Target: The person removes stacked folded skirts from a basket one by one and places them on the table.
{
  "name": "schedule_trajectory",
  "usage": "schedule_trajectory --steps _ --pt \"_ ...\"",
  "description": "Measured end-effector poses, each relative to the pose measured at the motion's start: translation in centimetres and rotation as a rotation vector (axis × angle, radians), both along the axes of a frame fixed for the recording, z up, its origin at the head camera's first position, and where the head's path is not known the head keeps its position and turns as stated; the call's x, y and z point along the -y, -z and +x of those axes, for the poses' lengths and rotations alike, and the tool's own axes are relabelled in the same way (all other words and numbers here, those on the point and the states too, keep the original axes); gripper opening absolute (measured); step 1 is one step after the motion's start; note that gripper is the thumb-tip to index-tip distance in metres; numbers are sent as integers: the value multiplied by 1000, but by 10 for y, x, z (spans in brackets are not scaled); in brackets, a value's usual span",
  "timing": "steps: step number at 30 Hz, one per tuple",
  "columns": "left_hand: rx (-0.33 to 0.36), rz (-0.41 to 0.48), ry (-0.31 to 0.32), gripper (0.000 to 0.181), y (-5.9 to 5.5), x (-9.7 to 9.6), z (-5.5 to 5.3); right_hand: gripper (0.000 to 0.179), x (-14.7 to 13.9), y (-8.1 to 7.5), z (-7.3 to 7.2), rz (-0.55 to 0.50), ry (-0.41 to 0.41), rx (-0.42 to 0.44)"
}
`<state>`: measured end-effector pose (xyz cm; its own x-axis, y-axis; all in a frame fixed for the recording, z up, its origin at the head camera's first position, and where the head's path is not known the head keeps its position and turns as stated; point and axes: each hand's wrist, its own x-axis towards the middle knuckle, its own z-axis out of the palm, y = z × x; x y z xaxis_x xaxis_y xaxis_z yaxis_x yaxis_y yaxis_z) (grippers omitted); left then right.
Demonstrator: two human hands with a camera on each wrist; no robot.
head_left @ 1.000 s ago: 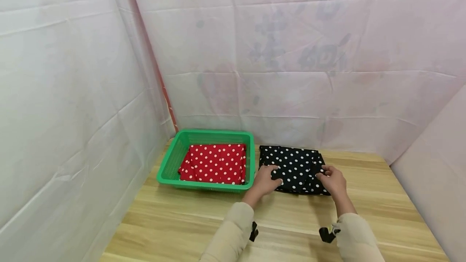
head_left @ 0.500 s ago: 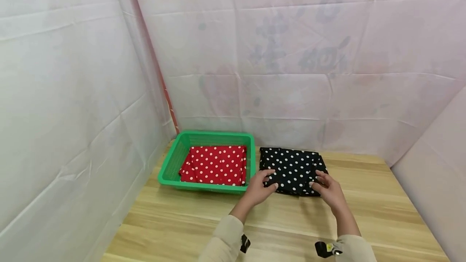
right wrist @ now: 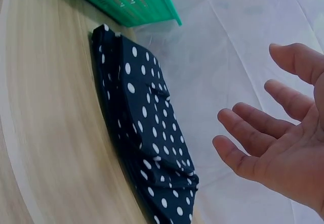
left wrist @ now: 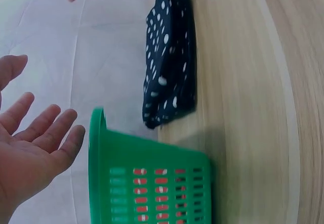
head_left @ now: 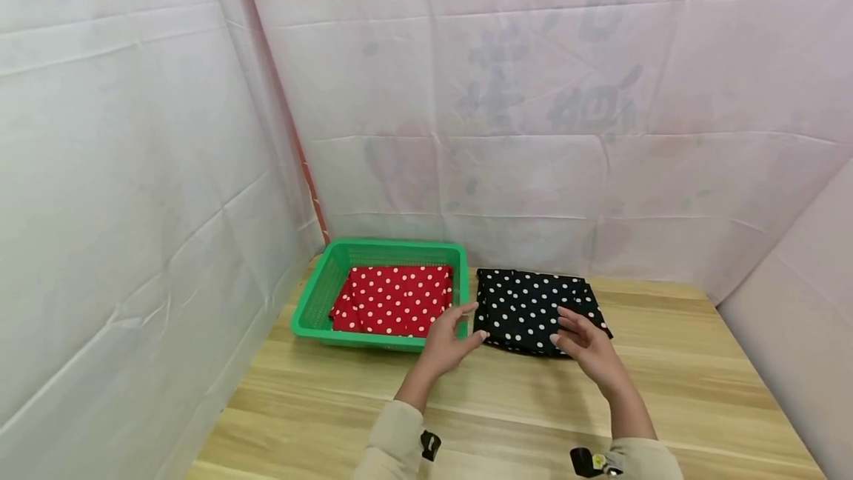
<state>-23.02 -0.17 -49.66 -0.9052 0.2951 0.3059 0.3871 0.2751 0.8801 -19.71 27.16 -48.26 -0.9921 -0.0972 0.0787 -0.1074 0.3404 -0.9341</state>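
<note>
A folded black cloth with white dots [head_left: 526, 310] lies flat on the table, right of a green plastic basket [head_left: 380, 342]. Inside the basket is a folded red cloth with white dots [head_left: 400, 298]. My left hand [head_left: 446, 343] hovers by the basket's front right corner, fingers spread and holding nothing. Over the black cloth's front right part hangs my right hand [head_left: 589, 350], its fingers loosely bent around air. Both wrist views show a gap between each hand and the black cloth [right wrist: 152, 128]. In the left wrist view the basket's wall [left wrist: 152, 178] stands close to the left hand [left wrist: 35, 143].
The wooden table [head_left: 506, 406] extends in front of the cloth and to its right. A pale hanging sheet [head_left: 520, 169] rises right behind the basket and cloth. Another white sheet [head_left: 153, 206] borders the left side.
Both hands have come away from the black cloth. The left hand has moved left toward the basket, the right hand slightly left and nearer the front. The black cloth stays in place.
</note>
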Motion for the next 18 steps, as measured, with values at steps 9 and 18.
schedule_trajectory --steps 9,18 --pt "35 10 -56 50 2 33 1 59 22 0 -8 -34 -36 1" --pt "38 27 -90 52 4 58 -2 57 47 -5 -16 -92 -65 20"
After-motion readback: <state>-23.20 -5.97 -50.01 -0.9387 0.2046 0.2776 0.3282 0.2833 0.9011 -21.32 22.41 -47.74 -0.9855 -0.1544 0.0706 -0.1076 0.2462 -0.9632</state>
